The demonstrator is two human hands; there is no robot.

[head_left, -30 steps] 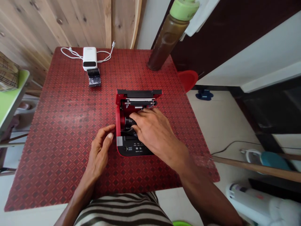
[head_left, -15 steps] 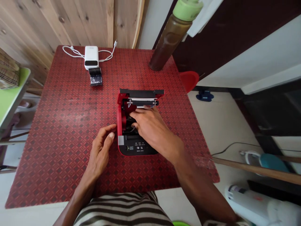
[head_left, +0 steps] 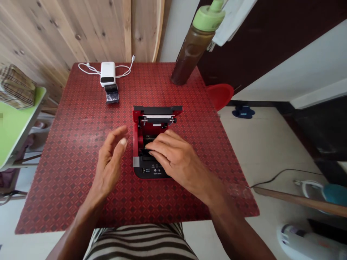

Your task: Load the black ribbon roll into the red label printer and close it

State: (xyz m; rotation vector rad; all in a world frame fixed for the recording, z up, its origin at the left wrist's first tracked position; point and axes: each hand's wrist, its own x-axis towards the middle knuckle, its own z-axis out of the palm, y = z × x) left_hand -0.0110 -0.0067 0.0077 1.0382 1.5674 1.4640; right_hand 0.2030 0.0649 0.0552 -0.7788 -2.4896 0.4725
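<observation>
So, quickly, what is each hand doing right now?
Left hand: open, empty, beside the red printer, not touching it.
Right hand: fingers inside the open printer; grip cannot be told.

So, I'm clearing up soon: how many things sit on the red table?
4: a red printer in the middle, a corded white power bank at the far left, a small black item just before it, a brown bottle at the far right.

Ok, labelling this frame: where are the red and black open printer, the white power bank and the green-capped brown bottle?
red and black open printer [head_left: 145, 172], head view, black front panel.
white power bank [head_left: 107, 68], head view, white top face.
green-capped brown bottle [head_left: 190, 54], head view, brown body.
</observation>
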